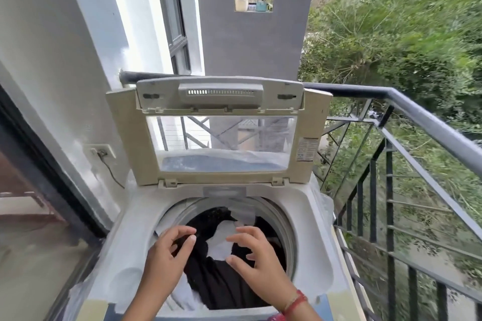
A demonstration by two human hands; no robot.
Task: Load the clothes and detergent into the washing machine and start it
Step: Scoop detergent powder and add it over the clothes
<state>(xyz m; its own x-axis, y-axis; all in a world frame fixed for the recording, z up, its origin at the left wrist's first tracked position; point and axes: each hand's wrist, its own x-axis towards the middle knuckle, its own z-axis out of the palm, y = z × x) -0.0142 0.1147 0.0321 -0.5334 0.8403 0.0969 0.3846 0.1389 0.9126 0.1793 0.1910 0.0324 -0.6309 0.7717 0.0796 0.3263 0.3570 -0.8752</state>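
- Fingers (182,231) of both hands are spread, holding nothing.
- Clothes (216,281) lie in the washing machine (135,216) drum, 3 o'clock of the left hand (161,255), 9 o'clock of the right hand (263,268); both equally near.

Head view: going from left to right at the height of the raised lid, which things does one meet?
White wall socket with a plugged cable → raised beige plastic washing machine lid with clear window → dark grey metal balcony railing.

Single wide-angle cam on my head, aimed forward and down, close over the open cream plastic top-loading washing machine (313,229), dark metal railing (430,122) at right.
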